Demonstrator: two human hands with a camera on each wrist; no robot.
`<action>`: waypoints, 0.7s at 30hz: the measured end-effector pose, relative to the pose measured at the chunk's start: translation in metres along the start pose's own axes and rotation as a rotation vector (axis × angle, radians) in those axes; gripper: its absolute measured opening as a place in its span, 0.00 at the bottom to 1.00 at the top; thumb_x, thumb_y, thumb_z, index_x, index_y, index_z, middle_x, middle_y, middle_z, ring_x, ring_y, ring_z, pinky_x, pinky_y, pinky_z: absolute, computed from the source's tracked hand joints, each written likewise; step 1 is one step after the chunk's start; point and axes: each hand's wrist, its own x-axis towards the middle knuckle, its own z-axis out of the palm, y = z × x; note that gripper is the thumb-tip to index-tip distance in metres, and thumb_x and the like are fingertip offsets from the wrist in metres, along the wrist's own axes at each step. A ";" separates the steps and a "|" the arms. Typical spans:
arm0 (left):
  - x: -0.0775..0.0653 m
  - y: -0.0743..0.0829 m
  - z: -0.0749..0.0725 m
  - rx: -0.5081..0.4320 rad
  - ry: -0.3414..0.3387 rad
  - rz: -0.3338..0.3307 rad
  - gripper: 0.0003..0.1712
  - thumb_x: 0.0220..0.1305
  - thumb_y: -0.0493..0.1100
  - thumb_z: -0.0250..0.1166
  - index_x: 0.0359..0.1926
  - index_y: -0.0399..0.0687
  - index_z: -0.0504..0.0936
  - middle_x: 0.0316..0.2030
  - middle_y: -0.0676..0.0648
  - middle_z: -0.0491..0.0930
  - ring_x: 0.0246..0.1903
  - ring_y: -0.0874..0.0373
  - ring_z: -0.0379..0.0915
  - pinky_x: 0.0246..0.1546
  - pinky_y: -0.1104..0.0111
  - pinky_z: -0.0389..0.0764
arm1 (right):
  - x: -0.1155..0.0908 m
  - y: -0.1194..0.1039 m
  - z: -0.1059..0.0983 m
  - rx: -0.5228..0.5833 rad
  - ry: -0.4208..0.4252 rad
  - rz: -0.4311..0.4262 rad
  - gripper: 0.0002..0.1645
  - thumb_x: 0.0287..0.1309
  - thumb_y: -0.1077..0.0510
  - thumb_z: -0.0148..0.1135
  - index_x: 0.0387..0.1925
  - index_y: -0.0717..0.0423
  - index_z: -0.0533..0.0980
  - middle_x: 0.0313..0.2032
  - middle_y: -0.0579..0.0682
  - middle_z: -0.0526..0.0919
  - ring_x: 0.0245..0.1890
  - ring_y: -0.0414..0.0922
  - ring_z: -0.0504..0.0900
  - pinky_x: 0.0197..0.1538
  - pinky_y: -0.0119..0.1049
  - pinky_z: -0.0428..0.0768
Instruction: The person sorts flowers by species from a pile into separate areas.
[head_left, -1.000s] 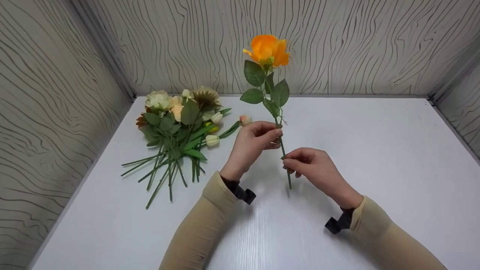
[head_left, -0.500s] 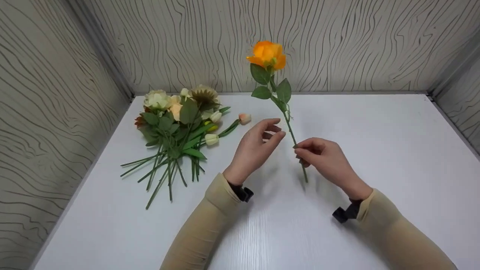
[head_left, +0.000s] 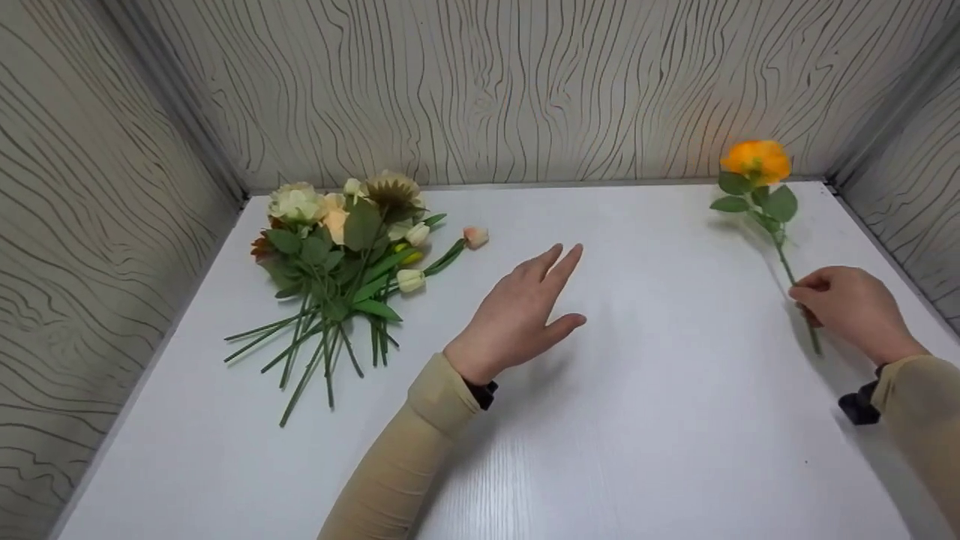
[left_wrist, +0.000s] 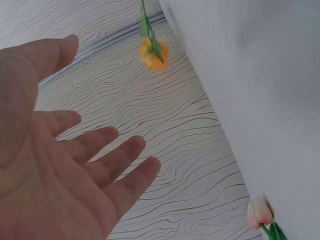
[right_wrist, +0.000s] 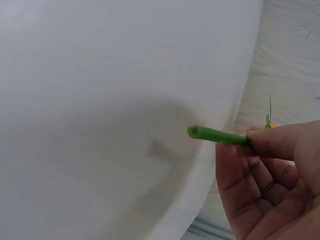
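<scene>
My right hand (head_left: 855,307) pinches the green stem of an orange rose (head_left: 757,161) at the right side of the table. The bloom points toward the back wall, with dark green leaves just below it. In the right wrist view the stem's cut end (right_wrist: 194,131) sticks out past the thumb and fingers. My left hand (head_left: 517,319) is held over the middle of the table with its fingers spread and nothing in it. Nearest to it lies a pink-white tulip (head_left: 475,238), which also shows low in the left wrist view.
A pile of artificial flowers (head_left: 337,247) lies at the left of the white table (head_left: 637,450), its stems fanned toward the front. It includes cream blooms, white tulips (head_left: 411,281) and a brownish flower (head_left: 394,195). Wood-patterned walls (head_left: 525,90) stand at the back and sides.
My left hand has let go of the rose's stem and spread its fingers. My right hand has carried the rose far to the right and lower toward the table. The flower pile stays put.
</scene>
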 end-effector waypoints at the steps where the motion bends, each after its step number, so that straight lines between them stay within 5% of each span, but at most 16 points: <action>1: 0.000 0.000 0.000 0.013 -0.006 -0.001 0.50 0.72 0.59 0.64 0.82 0.53 0.47 0.77 0.42 0.57 0.73 0.48 0.60 0.70 0.57 0.65 | -0.001 0.008 -0.002 -0.004 -0.002 0.015 0.21 0.75 0.55 0.56 0.49 0.74 0.77 0.32 0.58 0.83 0.30 0.51 0.80 0.29 0.41 0.76; 6: 0.001 -0.001 0.001 0.025 -0.026 -0.013 0.51 0.72 0.60 0.64 0.83 0.54 0.46 0.78 0.42 0.55 0.74 0.48 0.58 0.71 0.57 0.64 | -0.006 0.025 -0.002 -0.001 -0.006 0.065 0.20 0.72 0.56 0.57 0.47 0.74 0.77 0.29 0.55 0.82 0.29 0.51 0.78 0.29 0.40 0.76; 13: 0.000 -0.003 0.001 0.018 -0.041 -0.023 0.49 0.72 0.59 0.64 0.82 0.53 0.47 0.78 0.42 0.55 0.74 0.48 0.58 0.71 0.56 0.64 | -0.003 0.020 -0.009 -0.061 -0.023 0.075 0.26 0.72 0.51 0.58 0.48 0.75 0.77 0.30 0.58 0.83 0.30 0.53 0.79 0.28 0.41 0.75; 17: 0.001 -0.004 0.003 0.017 -0.045 -0.011 0.48 0.73 0.57 0.64 0.82 0.52 0.48 0.78 0.42 0.55 0.74 0.48 0.58 0.71 0.56 0.65 | -0.002 0.003 -0.012 -0.080 0.046 0.082 0.36 0.75 0.40 0.51 0.54 0.74 0.75 0.44 0.69 0.81 0.37 0.58 0.77 0.31 0.44 0.75; 21: 0.003 -0.005 0.004 0.019 -0.050 -0.013 0.48 0.73 0.57 0.64 0.82 0.52 0.48 0.78 0.42 0.55 0.74 0.49 0.57 0.71 0.56 0.65 | -0.002 -0.038 -0.001 -0.006 0.099 0.029 0.44 0.73 0.31 0.45 0.62 0.68 0.72 0.55 0.70 0.76 0.47 0.62 0.74 0.42 0.53 0.78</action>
